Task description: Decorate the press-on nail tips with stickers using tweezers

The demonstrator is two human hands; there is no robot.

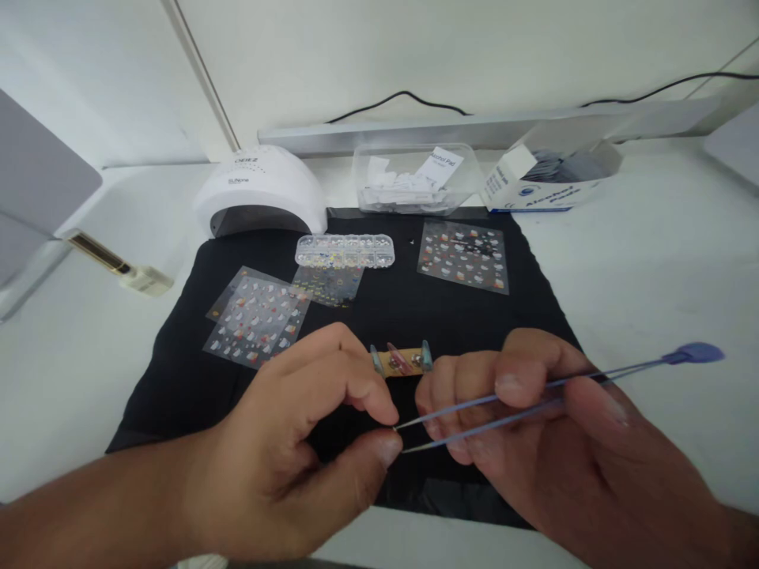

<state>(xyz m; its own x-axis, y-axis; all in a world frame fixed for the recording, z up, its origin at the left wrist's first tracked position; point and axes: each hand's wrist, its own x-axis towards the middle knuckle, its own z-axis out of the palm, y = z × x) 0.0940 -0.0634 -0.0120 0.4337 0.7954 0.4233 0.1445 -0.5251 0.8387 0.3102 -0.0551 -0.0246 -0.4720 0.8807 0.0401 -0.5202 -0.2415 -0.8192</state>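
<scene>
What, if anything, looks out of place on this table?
Nothing looks clearly spilled or damaged. The sticker sheets on the left overlap at odd angles, and a tiny speck sits alone on the black cloth, too small to identify.

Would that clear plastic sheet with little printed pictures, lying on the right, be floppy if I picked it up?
Probably a bit bendy, because the clear plastic sheet looks thin. It should feel light too, and might slide if pushed, since it lies flat.

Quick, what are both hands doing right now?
Left hand: finger and thumb close together; I can't tell if they pinch something tiny.
Right hand: holding blue tweezers, tips apart.
</scene>
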